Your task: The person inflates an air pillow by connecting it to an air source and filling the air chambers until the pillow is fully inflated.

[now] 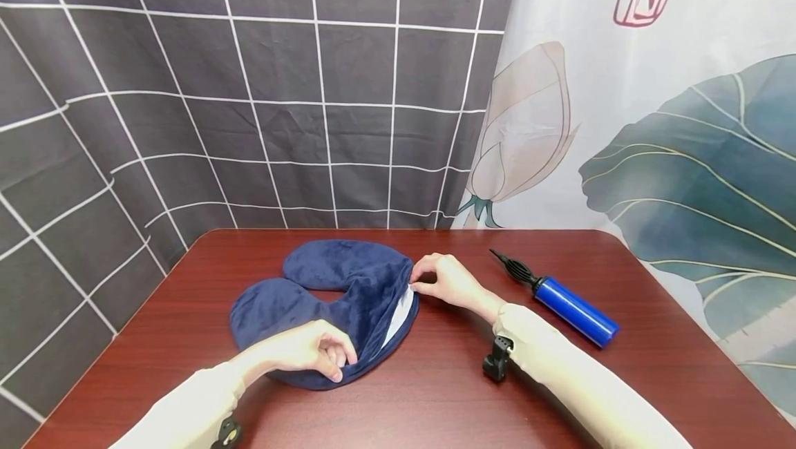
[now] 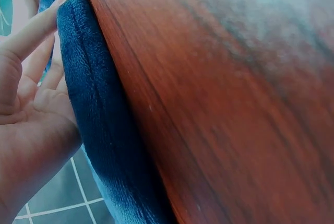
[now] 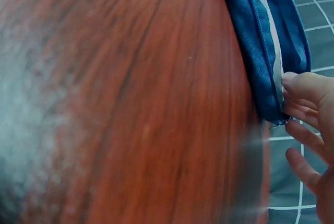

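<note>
The pillow (image 1: 358,297) has its slit (image 1: 405,302) open, not closed — what else remains, I can't tell. Navy, plush, U-shaped, white inside (image 1: 396,321), it lies on the bench (image 1: 435,400) just left of the right hand (image 1: 452,281), whose fingers pinch the slit's far end — the left hand (image 1: 311,348) has its fingers pinching the near edge.

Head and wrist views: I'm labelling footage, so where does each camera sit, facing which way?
Head: on the head, facing forward and down at the navy pillow and blue pump; left hand, right hand and sleeves show.
Left wrist: worn there, facing the pillow's edge; left hand shows.
Right wrist: likewise, facing its white strip; right hand shows.
Both wrist views share pillow and table.
</note>
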Motion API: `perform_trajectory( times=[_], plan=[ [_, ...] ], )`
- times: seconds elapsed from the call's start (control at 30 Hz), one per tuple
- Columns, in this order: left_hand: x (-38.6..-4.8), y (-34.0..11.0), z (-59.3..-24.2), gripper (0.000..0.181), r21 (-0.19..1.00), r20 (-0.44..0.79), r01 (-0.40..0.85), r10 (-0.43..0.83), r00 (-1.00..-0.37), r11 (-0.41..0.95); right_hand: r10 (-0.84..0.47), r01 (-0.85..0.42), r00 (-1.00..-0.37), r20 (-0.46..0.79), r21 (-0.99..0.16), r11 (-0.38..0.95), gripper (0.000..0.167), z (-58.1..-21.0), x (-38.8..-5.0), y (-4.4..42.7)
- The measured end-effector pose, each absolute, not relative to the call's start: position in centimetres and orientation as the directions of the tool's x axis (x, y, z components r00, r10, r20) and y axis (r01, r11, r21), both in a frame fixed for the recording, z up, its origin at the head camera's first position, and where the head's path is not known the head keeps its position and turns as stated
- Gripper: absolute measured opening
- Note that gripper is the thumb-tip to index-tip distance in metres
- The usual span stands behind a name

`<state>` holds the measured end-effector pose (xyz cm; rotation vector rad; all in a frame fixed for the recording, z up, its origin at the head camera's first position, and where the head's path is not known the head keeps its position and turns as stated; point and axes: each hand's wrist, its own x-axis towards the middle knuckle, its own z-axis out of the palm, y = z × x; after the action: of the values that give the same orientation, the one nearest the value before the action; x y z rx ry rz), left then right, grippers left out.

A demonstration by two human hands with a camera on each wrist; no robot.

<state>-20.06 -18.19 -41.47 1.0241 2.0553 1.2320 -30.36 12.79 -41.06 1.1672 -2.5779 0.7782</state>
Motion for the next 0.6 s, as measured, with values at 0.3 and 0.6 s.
perform_trajectory(
  times=[0.3, 0.6],
  plan=[
    [-19.92, -18.10, -41.60, 0.025, 0.895, -0.065, 0.323, 0.809, -0.584, 0.306, -0.711, -0.807, -0.591, 0.381, -0.299, 0.510, 0.011, -41.03, -30.70, 13.02],
    [-19.87, -18.10, -41.48, 0.024, 0.899, -0.066, 0.316, 0.807, -0.587, 0.304, -0.729, -0.821, -0.569, 0.382, -0.322, 0.472, 0.017, -40.95, -30.91, 12.59]
  ],
)
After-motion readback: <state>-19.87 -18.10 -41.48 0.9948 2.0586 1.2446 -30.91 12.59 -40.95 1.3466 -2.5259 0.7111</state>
